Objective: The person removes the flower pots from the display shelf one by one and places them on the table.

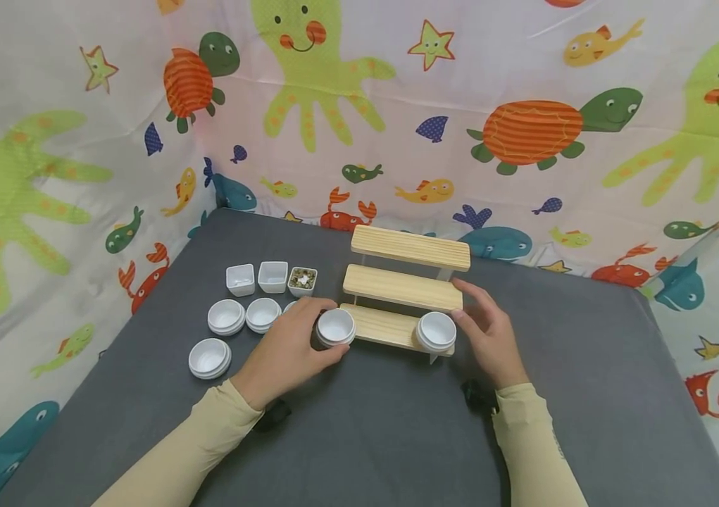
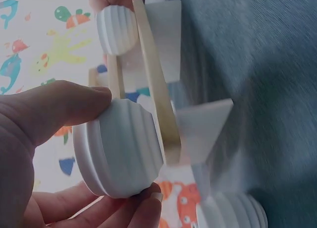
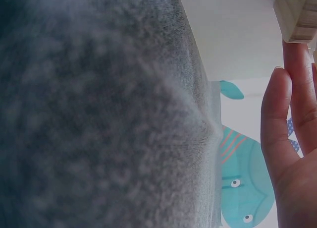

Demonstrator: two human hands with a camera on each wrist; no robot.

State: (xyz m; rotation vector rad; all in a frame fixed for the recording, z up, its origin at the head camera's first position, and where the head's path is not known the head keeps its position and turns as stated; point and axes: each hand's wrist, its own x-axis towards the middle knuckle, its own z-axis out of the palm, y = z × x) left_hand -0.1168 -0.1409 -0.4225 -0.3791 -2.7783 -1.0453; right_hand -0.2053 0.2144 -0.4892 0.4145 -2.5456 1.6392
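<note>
Between thumb and fingers, my left hand (image 1: 289,345) grips a stack of small white round bowls (image 1: 336,327), whose ribbed side (image 2: 129,148) shows in the left wrist view. This stack is right at the left end of the lowest board (image 1: 384,327) of a three-step wooden display stand (image 1: 402,287). A similar stack of white bowls (image 1: 437,331) sits on the right end of that board. Beside it, my right hand (image 1: 491,341) has its fingers extended along the stand's right side. In the right wrist view, a fingertip is right at a board's end (image 3: 297,20).
On the left of the grey tabletop (image 1: 384,429) stand more white round bowls (image 1: 226,317), one partly hidden behind my left hand. Behind them are white square dishes (image 1: 273,277), one with bits (image 1: 303,279) inside. A patterned curtain (image 1: 359,169) hangs around the back and sides.
</note>
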